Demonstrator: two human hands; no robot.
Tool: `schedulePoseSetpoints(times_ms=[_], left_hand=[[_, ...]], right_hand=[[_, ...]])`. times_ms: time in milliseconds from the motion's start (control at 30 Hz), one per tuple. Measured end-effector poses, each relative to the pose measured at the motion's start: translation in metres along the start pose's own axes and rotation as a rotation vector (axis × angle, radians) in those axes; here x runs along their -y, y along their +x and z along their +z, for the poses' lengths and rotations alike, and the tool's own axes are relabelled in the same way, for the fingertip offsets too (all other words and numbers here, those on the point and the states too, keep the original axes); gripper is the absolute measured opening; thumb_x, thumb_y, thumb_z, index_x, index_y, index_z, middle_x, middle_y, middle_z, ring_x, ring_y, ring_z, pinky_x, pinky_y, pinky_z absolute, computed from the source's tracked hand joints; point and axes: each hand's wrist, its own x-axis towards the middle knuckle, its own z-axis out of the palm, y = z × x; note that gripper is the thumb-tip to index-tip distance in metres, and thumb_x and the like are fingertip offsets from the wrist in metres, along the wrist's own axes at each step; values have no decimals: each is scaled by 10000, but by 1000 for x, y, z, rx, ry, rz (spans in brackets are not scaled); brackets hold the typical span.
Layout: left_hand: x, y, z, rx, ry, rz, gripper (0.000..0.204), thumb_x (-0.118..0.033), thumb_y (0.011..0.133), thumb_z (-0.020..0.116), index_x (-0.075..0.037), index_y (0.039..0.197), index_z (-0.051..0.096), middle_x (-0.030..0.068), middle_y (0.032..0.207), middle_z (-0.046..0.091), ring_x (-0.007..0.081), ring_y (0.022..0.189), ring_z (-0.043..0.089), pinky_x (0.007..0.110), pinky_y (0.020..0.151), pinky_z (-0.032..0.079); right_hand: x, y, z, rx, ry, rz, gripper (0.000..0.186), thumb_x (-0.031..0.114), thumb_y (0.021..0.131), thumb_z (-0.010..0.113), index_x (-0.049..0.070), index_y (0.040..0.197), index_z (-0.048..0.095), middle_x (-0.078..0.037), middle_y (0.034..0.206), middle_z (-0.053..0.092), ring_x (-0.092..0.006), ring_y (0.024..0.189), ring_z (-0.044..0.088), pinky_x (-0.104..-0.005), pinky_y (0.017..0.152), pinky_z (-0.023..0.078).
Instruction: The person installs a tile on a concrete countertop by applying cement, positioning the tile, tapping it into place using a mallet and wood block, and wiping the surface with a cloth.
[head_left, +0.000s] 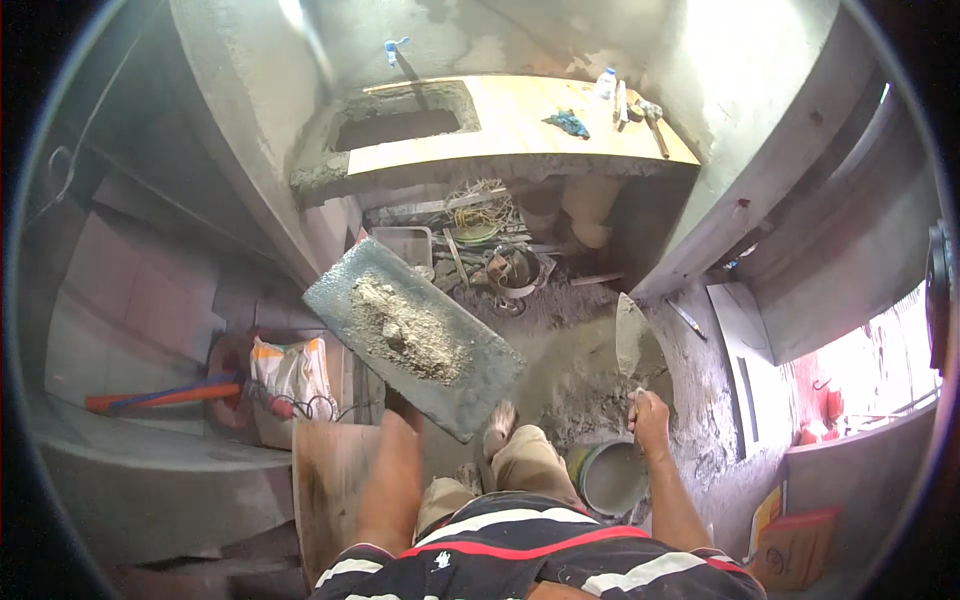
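Note:
A grey rectangular mortar board (470, 390) is tilted at centre left, with a mound of crumbly grey mortar (405, 330) on it. My left forearm (392, 480) reaches up to its lower edge. The board hides the fingers of my left hand, which supports it from below. My right hand (650, 420) is closed round the handle of a pointed trowel (628, 335). The trowel's blade points away from me, to the right of the board, with some mortar on it. Just below my right hand stands a bucket (612, 478) of greyish liquid.
Ahead is a counter with a pale wooden top (520, 110) and a rectangular cutout (395, 128). On it lie a blue cloth (568, 123), a bottle (606, 83) and a hammer (655, 125). Debris and a round container (514, 272) lie beneath. A white sack (290, 375) sits at left.

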Motion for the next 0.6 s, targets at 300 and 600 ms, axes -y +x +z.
schedulePoseSetpoints(times_ms=[300, 600], left_hand=[[-84, 172, 28, -42, 37, 154, 481, -375, 1075, 484, -78, 1453, 519, 113, 1404, 611, 270, 1218, 619, 436, 1044, 524], [-141, 277, 46, -121, 34, 287, 486, -381, 1077, 476, -80, 1458, 512, 114, 1410, 605, 272, 1222, 615, 437, 1047, 522]], right_hand=[[170, 230, 95, 118, -25, -207, 362, 285, 1023, 630, 37, 770, 553, -33, 651, 575, -97, 571, 545, -287, 535, 448], [317, 442, 208, 309, -215, -342, 392, 356, 994, 645, -11, 857, 617, -87, 689, 633, -165, 652, 608, -337, 634, 489]])
